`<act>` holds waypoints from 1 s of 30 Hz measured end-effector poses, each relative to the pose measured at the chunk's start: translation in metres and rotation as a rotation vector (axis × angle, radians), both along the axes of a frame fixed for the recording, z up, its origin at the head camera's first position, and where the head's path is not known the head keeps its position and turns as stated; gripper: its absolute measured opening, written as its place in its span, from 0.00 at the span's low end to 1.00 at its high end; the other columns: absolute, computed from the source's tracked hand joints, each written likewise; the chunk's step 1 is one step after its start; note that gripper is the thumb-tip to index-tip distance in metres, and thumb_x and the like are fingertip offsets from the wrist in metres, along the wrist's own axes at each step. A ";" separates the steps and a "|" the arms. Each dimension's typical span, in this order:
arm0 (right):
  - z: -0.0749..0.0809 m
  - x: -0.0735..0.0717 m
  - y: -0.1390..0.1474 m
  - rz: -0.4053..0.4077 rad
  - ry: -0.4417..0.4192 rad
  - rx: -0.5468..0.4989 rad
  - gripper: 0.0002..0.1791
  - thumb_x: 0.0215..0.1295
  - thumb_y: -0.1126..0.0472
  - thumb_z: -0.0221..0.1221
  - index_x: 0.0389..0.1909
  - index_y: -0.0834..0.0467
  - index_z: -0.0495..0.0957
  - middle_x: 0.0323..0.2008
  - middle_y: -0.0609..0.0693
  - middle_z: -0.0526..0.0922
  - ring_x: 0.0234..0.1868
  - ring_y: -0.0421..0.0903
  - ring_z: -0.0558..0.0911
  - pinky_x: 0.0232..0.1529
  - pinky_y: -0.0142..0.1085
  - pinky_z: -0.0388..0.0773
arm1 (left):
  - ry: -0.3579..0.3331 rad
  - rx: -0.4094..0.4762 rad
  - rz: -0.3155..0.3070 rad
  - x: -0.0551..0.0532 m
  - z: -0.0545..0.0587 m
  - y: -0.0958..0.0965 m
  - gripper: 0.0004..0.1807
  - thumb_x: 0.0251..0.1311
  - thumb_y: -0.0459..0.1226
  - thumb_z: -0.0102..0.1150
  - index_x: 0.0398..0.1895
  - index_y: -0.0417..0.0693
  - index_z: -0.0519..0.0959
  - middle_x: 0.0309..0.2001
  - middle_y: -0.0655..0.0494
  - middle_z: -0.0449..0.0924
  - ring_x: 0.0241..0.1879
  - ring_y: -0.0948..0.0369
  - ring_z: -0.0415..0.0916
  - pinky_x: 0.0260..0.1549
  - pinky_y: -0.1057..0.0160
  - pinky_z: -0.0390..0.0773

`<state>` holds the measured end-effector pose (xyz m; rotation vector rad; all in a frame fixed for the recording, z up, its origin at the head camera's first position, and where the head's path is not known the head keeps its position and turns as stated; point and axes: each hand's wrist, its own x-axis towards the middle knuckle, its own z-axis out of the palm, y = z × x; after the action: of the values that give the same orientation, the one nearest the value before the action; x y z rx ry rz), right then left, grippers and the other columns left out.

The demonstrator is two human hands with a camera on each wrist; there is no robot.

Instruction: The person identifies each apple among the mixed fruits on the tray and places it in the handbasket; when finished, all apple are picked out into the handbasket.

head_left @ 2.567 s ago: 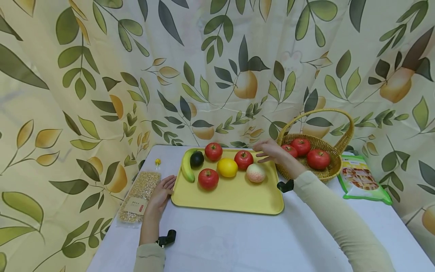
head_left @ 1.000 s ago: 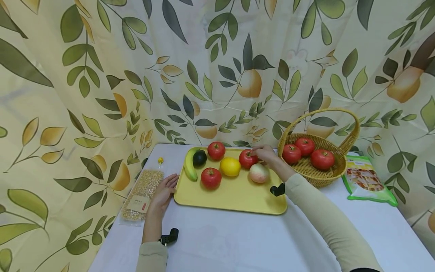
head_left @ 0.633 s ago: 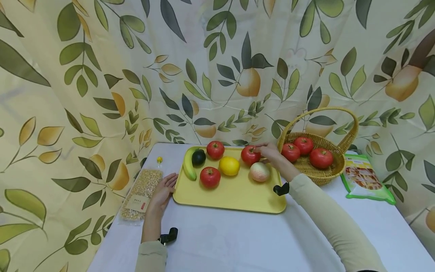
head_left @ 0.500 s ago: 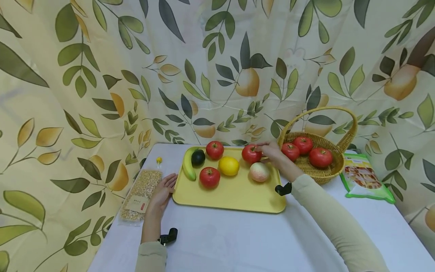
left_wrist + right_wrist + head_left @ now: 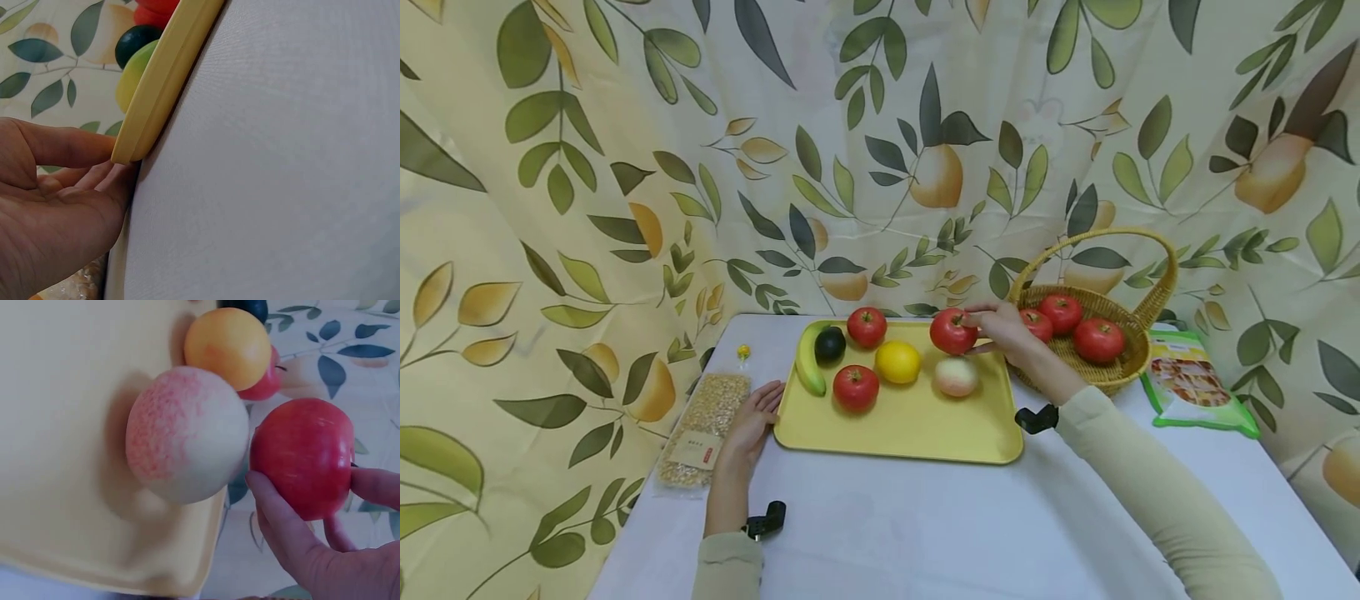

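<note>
My right hand (image 5: 1006, 327) holds a red apple (image 5: 303, 459) between thumb and fingers, raised above the back right of the yellow tray (image 5: 910, 433). Just below it a white-and-pink peach (image 5: 187, 434) lies on the tray. My left hand (image 5: 752, 425) rests at the tray's left edge. In the left wrist view its thumb touches the rim near the corner, with the other fingers loosely extended beside it. Also on the tray are a lemon (image 5: 898, 362), two more red apples (image 5: 855, 389), a banana (image 5: 808, 358) and a dark green avocado (image 5: 830, 345).
A wicker basket (image 5: 1138, 354) with a tall handle and red apples inside stands right of the tray, close to my right forearm. Beyond it lies a green-edged food bag (image 5: 1198, 379). A clear bag of grains (image 5: 703, 433) lies beside my left hand. A patterned curtain hangs behind.
My right hand came down from above the tray, took hold of the apple at the back right and lifted it. The peach rolled slightly left. My left hand stayed at the tray edge.
</note>
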<state>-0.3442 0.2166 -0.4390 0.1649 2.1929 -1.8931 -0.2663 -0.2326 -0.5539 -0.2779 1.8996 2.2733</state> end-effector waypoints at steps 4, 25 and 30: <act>0.009 0.007 0.003 0.005 -0.004 -0.001 0.30 0.74 0.63 0.58 0.73 0.68 0.66 0.66 0.66 0.71 0.56 0.57 0.78 0.51 0.55 0.85 | 0.021 0.005 -0.015 0.002 0.001 -0.002 0.42 0.60 0.11 0.36 0.81 0.33 0.53 0.80 0.36 0.55 0.80 0.47 0.53 0.79 0.52 0.55; 0.049 0.041 0.032 0.023 0.013 0.060 0.31 0.75 0.60 0.60 0.75 0.63 0.67 0.69 0.67 0.67 0.59 0.61 0.77 0.53 0.52 0.85 | -0.003 0.002 -0.009 0.000 0.000 -0.002 0.41 0.62 0.12 0.37 0.81 0.36 0.55 0.80 0.39 0.58 0.80 0.49 0.55 0.78 0.52 0.56; 0.056 0.049 0.046 -0.003 0.009 0.046 0.31 0.76 0.59 0.60 0.75 0.64 0.65 0.71 0.67 0.65 0.57 0.58 0.80 0.53 0.51 0.85 | -0.001 0.002 -0.018 0.002 0.002 -0.001 0.41 0.62 0.12 0.36 0.81 0.35 0.54 0.80 0.38 0.56 0.80 0.48 0.54 0.78 0.51 0.55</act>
<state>-0.2955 0.2625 -0.3826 0.1674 2.2442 -1.8500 -0.2641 -0.2333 -0.5522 -0.2600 1.8918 2.2631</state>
